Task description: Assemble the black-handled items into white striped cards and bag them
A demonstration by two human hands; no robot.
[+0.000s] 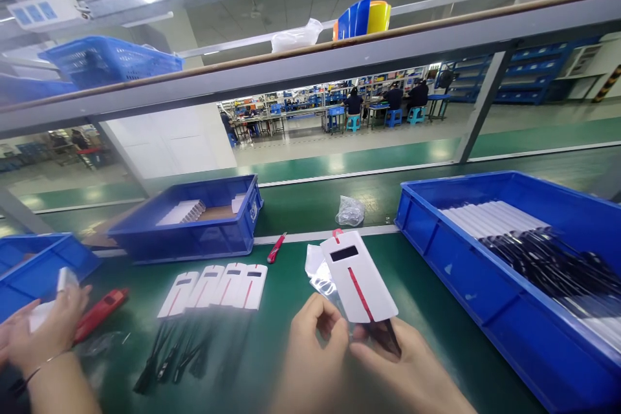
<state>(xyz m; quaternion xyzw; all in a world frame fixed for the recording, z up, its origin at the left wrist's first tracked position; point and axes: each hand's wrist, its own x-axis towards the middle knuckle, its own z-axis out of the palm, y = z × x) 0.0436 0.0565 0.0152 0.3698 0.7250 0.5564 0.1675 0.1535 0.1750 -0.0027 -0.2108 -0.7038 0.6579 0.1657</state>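
A flat white device [358, 278] with a dark window, a red stripe and a red tab at its top stands tilted in front of me. Its lower end and a dark cord or strap are in my right hand [407, 362], fingers closed round them. Beside its lower left corner is my left hand [315, 343], thumb and fingers pinched; what lies between them is hidden. Behind the left fingers lies clear plastic film with white pieces [321, 272]. Left of my hands, several similar white devices [228, 286] lie in an overlapping row, black cords towards me.
A blue bin [485, 310] of white devices and black cords stands right; another blue bin [194, 242] stands back left. Nearby are a red cutter [277, 248], crumpled plastic [350, 211] and a red tool [101, 314]. A co-worker's hands [53, 336] hold a white piece at left.
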